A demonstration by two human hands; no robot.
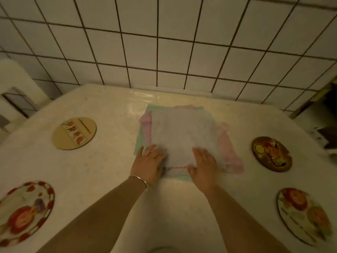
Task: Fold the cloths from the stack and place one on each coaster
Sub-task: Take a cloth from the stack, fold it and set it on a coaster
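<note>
- Table [102, 179]: pale speckled top set against a tiled wall [164, 52]. It carries the stack and four round coasters.
- Stack of cloths [182, 132]: lies at the centre of the table, toward the wall. A pale grey cloth [182, 128] is on top; pink cloth [229, 152] and green cloth [140, 141] edges protrude unevenly from beneath.
- Coasters: far-left coaster [74, 133], near-left coaster [25, 212], far-right coaster [271, 154], near-right coaster [304, 216]. All four are bare and well apart from the stack. No cloth is folded yet.
- Left hand [149, 161]: fingers nearly straight, laid flat on the near left corner of the top cloth. Released, gripping nothing.
- Right hand [202, 165]: fingers straight, pressing flat on the near right part of the same cloth. The thumb sits at the near hem; whether it hooks under the edge cannot be told.
- Risk, multiple pickup: the layers are thin and offset, so lifting the near hem may catch the cloth below.
- Risk, stack drag: flat palm pressure combined with a pull may slide the whole stack.
- Risk, skewed fold: unequal corner grips would misalign the edges.
</note>
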